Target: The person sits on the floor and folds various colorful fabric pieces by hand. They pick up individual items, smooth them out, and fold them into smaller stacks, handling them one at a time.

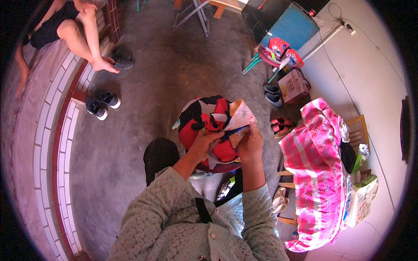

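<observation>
Grey concrete floor (126, 148) spreads around us, bounded on our left by a ledge of white bricks (43, 156) and on our right by a wooden chair (359, 130) draped with a pink checked cloth (311, 174). Black shoes (102, 103) stand beside the ledge. Before us, near our lap, sits a rounded heap of red and black cloth pieces (188, 135). Our right hand (251, 141) is closed, pinching the edge of a pale cloth (242, 115) above the heap. Our left hand (202, 145) reaches in with bent fingers, touching the heap; we cannot tell how firmly it grips. Ahead, a cardboard box (294, 85) hides its contents from us, near red packets (293, 58).
</observation>
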Demonstrator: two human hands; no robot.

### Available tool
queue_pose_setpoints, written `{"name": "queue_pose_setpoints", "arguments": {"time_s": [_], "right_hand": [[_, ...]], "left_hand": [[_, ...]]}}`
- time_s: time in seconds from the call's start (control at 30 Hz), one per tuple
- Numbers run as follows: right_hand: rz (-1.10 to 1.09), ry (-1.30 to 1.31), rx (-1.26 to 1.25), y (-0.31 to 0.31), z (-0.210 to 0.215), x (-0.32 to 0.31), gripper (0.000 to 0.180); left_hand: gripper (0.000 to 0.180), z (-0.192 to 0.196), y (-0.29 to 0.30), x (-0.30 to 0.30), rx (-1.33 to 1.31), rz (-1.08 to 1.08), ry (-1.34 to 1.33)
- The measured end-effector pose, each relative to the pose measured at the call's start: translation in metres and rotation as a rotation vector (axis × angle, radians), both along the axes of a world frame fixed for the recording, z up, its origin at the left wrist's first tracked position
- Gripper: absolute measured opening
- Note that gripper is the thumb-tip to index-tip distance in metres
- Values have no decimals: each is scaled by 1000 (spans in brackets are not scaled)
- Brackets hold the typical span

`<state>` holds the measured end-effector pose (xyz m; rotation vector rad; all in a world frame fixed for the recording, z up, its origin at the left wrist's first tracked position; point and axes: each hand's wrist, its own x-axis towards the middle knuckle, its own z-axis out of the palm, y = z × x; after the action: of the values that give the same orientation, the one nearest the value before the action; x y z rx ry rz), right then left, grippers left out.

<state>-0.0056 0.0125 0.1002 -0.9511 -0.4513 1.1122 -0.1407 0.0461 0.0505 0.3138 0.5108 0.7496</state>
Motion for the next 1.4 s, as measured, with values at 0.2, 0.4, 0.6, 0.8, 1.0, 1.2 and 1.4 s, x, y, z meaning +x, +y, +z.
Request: {"name": "queue_pose_setpoints", "arguments": {"time_s": [0.2,0.4,0.6,0.8,1.0,1.2,1.4], "right_hand": [[55,362,84,-10,10,7,51],[59,428,216,-21,19,20,52],[-68,482,345,-56,16,68,46],[-236,379,231,-74,25,70,46],[-300,382,107,-74,33,70,46],[-352,307,87,-82,36,101,47],[-421,290,66,-81,39,112,41]], "left_hand": [[42,6,1,-8,77,-48,-195],[41,-21,11,-1,-41,-127,-303],[40,-10,15,-19,59,106,-178],[35,-1,21,-31,2,97,-452],[34,-20,26,-33,26,103,-445],[35,-6,23,-38,46,147,-466],[40,-9,26,-39,48,107,-585]]}}
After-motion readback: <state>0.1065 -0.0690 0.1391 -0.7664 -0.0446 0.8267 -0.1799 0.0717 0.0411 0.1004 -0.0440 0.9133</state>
